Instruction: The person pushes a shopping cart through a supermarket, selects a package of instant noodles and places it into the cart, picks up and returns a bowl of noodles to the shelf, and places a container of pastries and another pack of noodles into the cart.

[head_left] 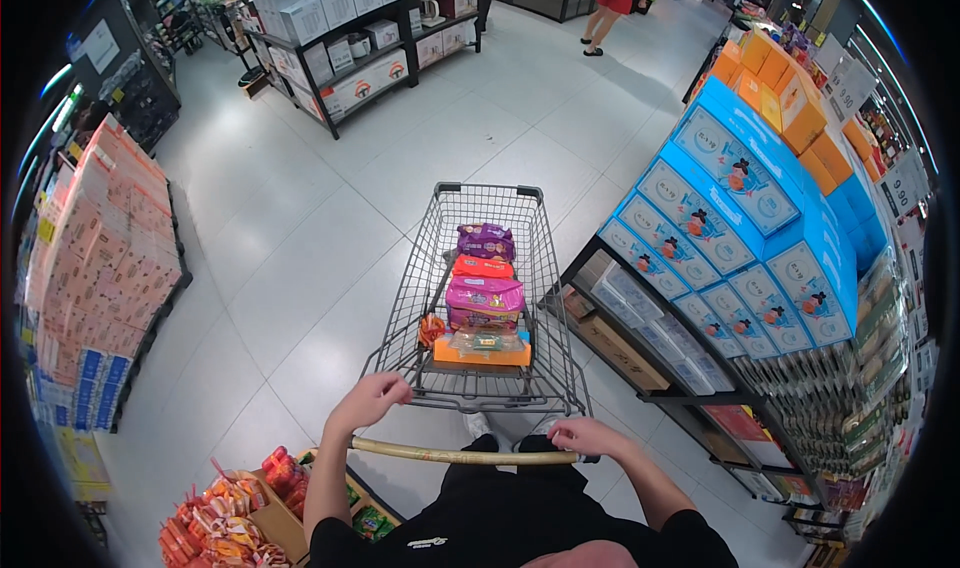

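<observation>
A wire shopping cart (405,304) stands in front of me with a yellowish handlebar (420,451). It holds a purple pack (486,240), a red pack (482,265), a pink pack (484,303), an orange box (480,355) under a clear-wrapped item (485,340), and small orange packets (432,331). My left hand (380,398) is raised beside the cart's near left corner, above the handlebar, its fingers curled with nothing visible in them. My right hand (578,436) hovers at the handlebar's right end, its fingers also curled in and holding nothing that I can see.
Blue boxes (730,213) and orange boxes (790,98) are stacked at right, pink cartons (110,248) at left. Snack bins (285,523) sit by my left forearm. A shelf unit (360,78) stands ahead, and a person in red shorts (610,8) is farther off on the tiled floor (300,248).
</observation>
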